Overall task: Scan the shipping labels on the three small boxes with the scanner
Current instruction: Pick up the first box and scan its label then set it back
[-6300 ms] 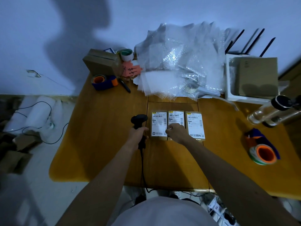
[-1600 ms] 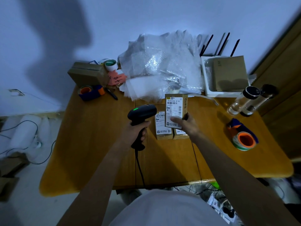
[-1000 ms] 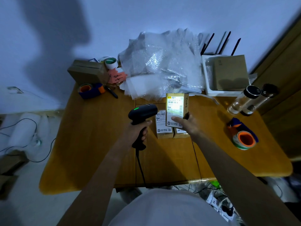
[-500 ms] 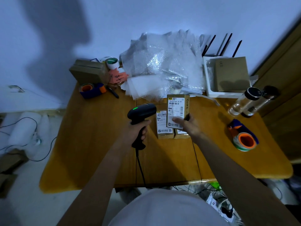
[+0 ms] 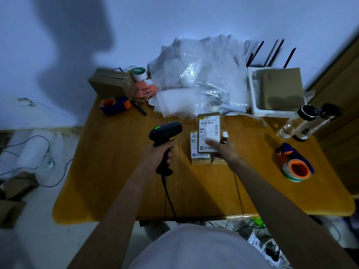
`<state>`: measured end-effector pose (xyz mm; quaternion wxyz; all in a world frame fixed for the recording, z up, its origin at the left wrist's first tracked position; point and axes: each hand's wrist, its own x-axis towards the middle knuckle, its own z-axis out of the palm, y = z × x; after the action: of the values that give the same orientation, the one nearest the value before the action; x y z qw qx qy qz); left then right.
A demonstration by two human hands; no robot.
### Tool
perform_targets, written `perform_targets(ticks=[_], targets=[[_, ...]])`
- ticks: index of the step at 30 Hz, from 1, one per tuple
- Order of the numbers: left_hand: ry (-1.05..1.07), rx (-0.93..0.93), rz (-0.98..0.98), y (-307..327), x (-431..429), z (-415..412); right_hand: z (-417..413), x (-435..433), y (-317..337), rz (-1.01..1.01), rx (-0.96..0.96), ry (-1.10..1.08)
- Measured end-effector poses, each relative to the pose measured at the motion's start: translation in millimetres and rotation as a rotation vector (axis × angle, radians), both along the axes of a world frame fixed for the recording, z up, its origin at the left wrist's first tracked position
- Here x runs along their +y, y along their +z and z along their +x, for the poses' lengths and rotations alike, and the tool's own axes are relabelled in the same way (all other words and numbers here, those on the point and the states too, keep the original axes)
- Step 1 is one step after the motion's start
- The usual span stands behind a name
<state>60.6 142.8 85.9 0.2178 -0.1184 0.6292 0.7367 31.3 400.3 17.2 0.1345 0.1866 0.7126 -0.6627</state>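
- Gripping scanner [image 5: 165, 133] w/ left hand [image 5: 159, 152], fingers wrapped round the handle; green light lit on top of its head, head aimed right toward the held box; cord hangs off handle over the table [image 5: 116, 171] edge.
- Right hand [image 5: 223, 150] grasps one small box [image 5: 209, 133], lifted & tilted label-up, thumb lying on the label's lower part.
- Label on held box: white, barcode near top, line above reads approx "902F K186 24 83", "K186" again lower down; small logo + fine print at bottom, too small to read.
- 2nd box [image 5: 196, 152] flat on table just left of & partly under the held one; white label w/ barcode, text illegible.
- 3rd box [image 5: 218, 161] mostly hidden under right hand, only a brown edge shows.
- Pink note [image 5: 146, 90] at back left, handwriting unreadable.
- Bubble wrap [image 5: 198, 74] heaped at back ctr; tape roll [image 5: 296, 169] orange-cored, far right, well apart from boxes.
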Motion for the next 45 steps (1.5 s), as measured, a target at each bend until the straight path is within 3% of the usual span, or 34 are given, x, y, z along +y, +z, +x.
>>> perform_targets(ticks=[10, 36, 45], targets=[[0.137, -0.111, 0.124, -7.8, -22.3, 4.4, 2.4, -25.5, 2.3, -0.11, -0.081, -0.018], [0.39, -0.242, 0.04, -32.2, -63.8, 22.8, 15.3, -122.8, -19.4, -0.335, -0.349, 0.072], [0.416, -0.265, 0.061, -41.1, -82.9, 22.1, 19.9, -138.0, -36.4, -0.604, -0.467, -0.215]])
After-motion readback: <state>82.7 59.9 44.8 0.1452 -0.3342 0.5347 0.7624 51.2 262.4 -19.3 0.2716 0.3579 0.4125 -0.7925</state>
